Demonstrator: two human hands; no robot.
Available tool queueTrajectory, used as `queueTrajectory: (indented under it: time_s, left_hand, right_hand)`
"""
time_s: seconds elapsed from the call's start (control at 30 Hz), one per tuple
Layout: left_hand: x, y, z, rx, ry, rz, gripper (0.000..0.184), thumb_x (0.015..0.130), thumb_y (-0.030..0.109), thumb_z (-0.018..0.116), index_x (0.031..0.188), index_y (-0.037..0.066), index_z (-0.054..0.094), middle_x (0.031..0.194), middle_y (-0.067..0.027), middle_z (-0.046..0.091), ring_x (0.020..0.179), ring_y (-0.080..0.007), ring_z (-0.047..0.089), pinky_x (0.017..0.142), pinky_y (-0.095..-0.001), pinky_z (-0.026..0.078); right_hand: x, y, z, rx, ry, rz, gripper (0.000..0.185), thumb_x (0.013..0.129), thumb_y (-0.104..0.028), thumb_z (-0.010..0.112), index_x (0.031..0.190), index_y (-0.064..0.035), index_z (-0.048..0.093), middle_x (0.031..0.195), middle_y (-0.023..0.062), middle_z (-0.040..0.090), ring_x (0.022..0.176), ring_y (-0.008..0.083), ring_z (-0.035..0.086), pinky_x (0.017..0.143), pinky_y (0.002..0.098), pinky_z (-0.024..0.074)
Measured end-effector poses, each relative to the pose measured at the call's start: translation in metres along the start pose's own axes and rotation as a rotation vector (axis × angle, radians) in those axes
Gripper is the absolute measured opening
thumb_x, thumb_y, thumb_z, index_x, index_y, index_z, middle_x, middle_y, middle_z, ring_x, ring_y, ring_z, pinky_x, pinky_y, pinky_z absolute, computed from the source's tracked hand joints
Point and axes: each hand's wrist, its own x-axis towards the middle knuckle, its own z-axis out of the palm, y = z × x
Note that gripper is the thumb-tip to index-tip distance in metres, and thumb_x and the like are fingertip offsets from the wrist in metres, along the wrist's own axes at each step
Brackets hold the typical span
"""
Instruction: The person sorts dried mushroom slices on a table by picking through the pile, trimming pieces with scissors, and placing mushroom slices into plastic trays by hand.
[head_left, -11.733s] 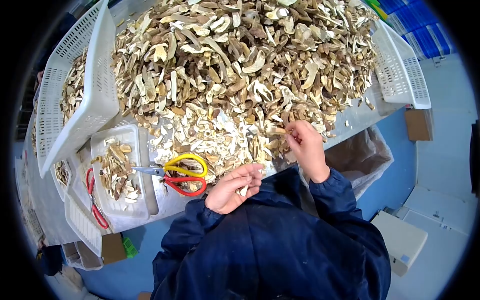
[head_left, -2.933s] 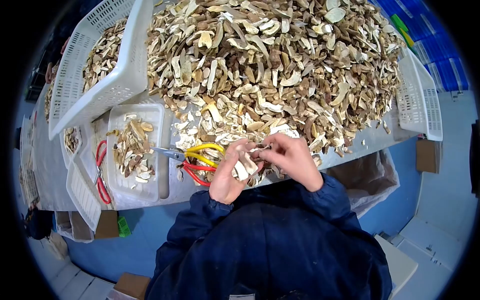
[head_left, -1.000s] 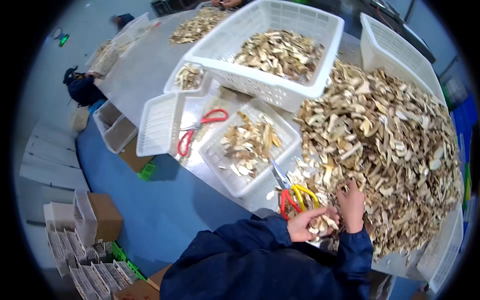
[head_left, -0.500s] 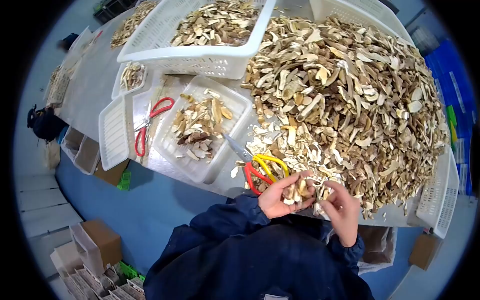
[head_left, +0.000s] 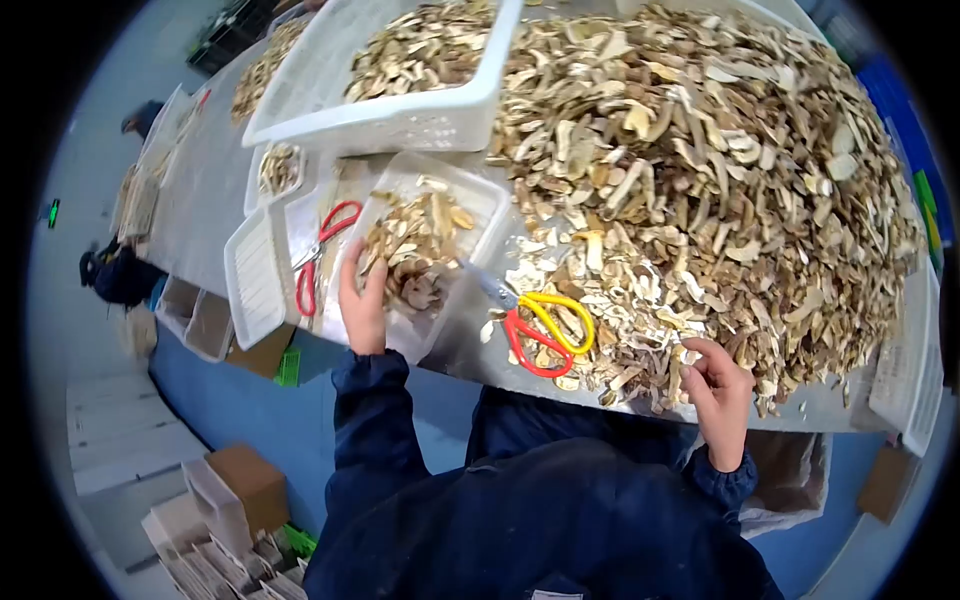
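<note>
My left hand point(head_left: 364, 308) is at the near left side of a white plastic tray point(head_left: 487, 215), fingers apart and holding nothing. Just beyond its fingertips, a clump of sliced dried mushrooms point(head_left: 418, 284) lies in the tray among other slices. My right hand point(head_left: 722, 395) hovers at the near edge of a large heap of dried mushroom slices point(head_left: 700, 170), thumb and fingertips curled together; whatever may be between them is too small to name. Between my hands, scissors with one yellow and one red handle point(head_left: 545, 325) rest on the metal table, blades toward the tray.
Red-handled scissors point(head_left: 318, 255) lie left of the tray, beside a white lid-like tray point(head_left: 253, 280). Behind stands a large white basket point(head_left: 420, 122) of slices. A small container point(head_left: 278, 170) also holds slices. A lined bin point(head_left: 790, 480) sits below the table edge at right.
My left hand has moved left from beside my right hand to the tray and let go of its mushroom slices there. My right hand stays by the heap. The view has shifted slightly.
</note>
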Motion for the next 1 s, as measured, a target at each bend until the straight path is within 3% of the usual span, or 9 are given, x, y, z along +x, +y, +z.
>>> queueTrajectory:
  time_s: [0.07, 0.13, 0.27, 0.33, 0.4, 0.53, 0.6, 0.77, 1.0]
  left_hand:
    - [-0.006, 0.014, 0.005, 0.19, -0.013, 0.203, 0.039, 0.089, 0.009, 0.054, 0.126, -0.002, 0.05, 0.13, -0.0147, 0.05, 0.117, -0.0204, 0.05, 0.099, -0.0298, 0.038]
    - [-0.022, 0.049, 0.028, -0.356, -0.075, 0.125, 0.038, 0.091, 0.009, 0.052, 0.127, -0.004, 0.048, 0.125, -0.0141, 0.053, 0.114, -0.02, 0.052, 0.097, -0.03, 0.04]
    - [-0.064, 0.088, 0.078, -0.531, -0.422, -0.148, 0.038, 0.09, 0.006, 0.049, 0.128, -0.002, 0.046, 0.114, -0.0101, 0.057, 0.1, -0.0167, 0.056, 0.091, -0.0304, 0.044]
    - [-0.086, 0.095, 0.101, -0.841, -0.743, -0.348, 0.039, 0.091, 0.009, 0.049, 0.129, 0.0, 0.045, 0.11, -0.0088, 0.058, 0.096, -0.0161, 0.056, 0.087, -0.0296, 0.046]
    - [-0.113, 0.115, 0.117, -0.998, -0.949, -0.745, 0.034, 0.093, 0.009, 0.047, 0.125, 0.001, 0.048, 0.111, -0.009, 0.057, 0.095, -0.0159, 0.055, 0.083, -0.0274, 0.044]
    - [-0.145, 0.12, 0.133, -1.171, -1.288, -1.099, 0.034, 0.093, 0.013, 0.049, 0.125, 0.002, 0.047, 0.104, -0.0064, 0.058, 0.091, -0.0155, 0.055, 0.078, -0.0271, 0.044]
    - [-0.151, 0.12, 0.131, -1.159, -1.262, -1.134, 0.032, 0.092, 0.012, 0.049, 0.123, 0.001, 0.049, 0.101, -0.0057, 0.057, 0.089, -0.0151, 0.055, 0.078, -0.027, 0.044]
    - [-0.138, 0.106, 0.131, -1.261, -1.036, -1.015, 0.024, 0.093, 0.012, 0.048, 0.115, 0.003, 0.051, 0.097, -0.0032, 0.056, 0.085, -0.0125, 0.053, 0.079, -0.0267, 0.044]
    - [-0.137, 0.09, 0.152, -1.465, -1.065, -1.109, 0.03, 0.095, 0.017, 0.048, 0.123, 0.005, 0.048, 0.109, -0.0045, 0.056, 0.1, -0.0168, 0.053, 0.087, -0.0294, 0.046]
  right_hand:
    - [-0.004, 0.002, -0.009, 0.018, 0.073, 0.057, 0.016, 0.083, -0.004, 0.062, 0.098, 0.0004, 0.064, 0.059, 0.0016, 0.054, 0.053, 0.0069, 0.047, 0.049, 0.023, 0.0369]
    - [-0.013, 0.017, -0.019, 0.116, 0.219, 0.166, 0.015, 0.084, -0.006, 0.061, 0.096, 0.0017, 0.063, 0.06, 0.0011, 0.055, 0.052, 0.0064, 0.048, 0.049, 0.0231, 0.0376]
    - [-0.009, 0.05, -0.022, -0.174, 0.281, 0.119, 0.015, 0.083, -0.008, 0.063, 0.096, -0.0001, 0.064, 0.057, 0.0073, 0.055, 0.05, 0.012, 0.053, 0.049, 0.0261, 0.0402]
    - [-0.002, 0.054, -0.013, -0.366, 0.305, 0.035, 0.017, 0.082, -0.012, 0.066, 0.096, -0.0035, 0.064, 0.064, 0.0152, 0.061, 0.054, 0.0284, 0.059, 0.05, 0.0334, 0.0449]
    - [0.007, 0.05, -0.002, -0.43, 0.309, -0.029, 0.019, 0.082, -0.013, 0.066, 0.098, -0.0051, 0.062, 0.068, 0.0148, 0.063, 0.057, 0.0301, 0.062, 0.051, 0.0356, 0.0471]
    - [0.034, 0.043, 0.016, -0.663, 0.309, -0.194, 0.031, 0.082, -0.013, 0.063, 0.111, -0.0075, 0.056, 0.067, 0.0119, 0.063, 0.056, 0.0284, 0.062, 0.049, 0.0371, 0.0482]
    - [0.048, 0.042, 0.021, -0.81, 0.286, -0.173, 0.037, 0.081, -0.013, 0.063, 0.116, -0.0068, 0.053, 0.068, 0.0121, 0.063, 0.056, 0.029, 0.062, 0.05, 0.0376, 0.0479]
    - [0.067, 0.038, 0.026, -1.059, 0.276, -0.172, 0.013, 0.075, -0.003, 0.056, 0.084, -0.0068, 0.047, 0.059, 0.0072, 0.059, 0.052, 0.0228, 0.063, 0.043, 0.0329, 0.048]
    - [0.068, 0.041, -0.005, -0.483, 0.316, -0.167, 0.009, 0.082, -0.013, 0.061, 0.088, -0.0063, 0.059, 0.058, 0.0101, 0.059, 0.049, 0.0219, 0.06, 0.045, 0.0332, 0.0439]
